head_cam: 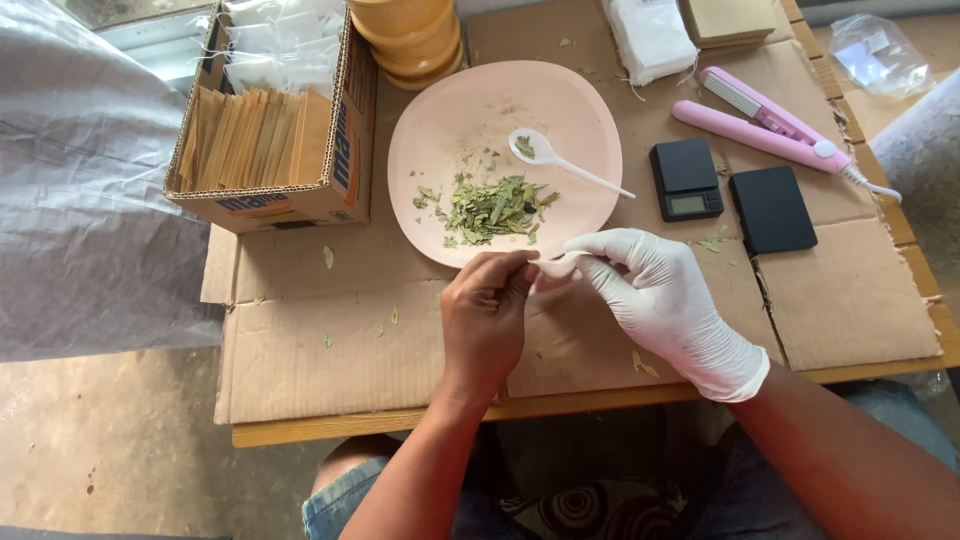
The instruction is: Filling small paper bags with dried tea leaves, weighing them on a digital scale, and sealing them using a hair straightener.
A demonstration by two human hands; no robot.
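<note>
1. A small white pouch [556,266] sits just at 6 o'clock of the pink plate [500,150], pinched between both hands.
2. The bare left hand [487,315] and the gloved right hand [655,290] each grip it.
3. Dried green leaves [490,208] and a white spoon [560,160] lie on the plate.
4. At 3 o'clock, a black scale [686,178] rests on the worktop [850,300].

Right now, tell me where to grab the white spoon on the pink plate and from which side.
Grip the white spoon by its thin handle near the far tip, coming in from the right. The handle reaches toward the pink plate rim there, clear of the dried leaves, while the bowl end holds a bit of leaf.
</note>
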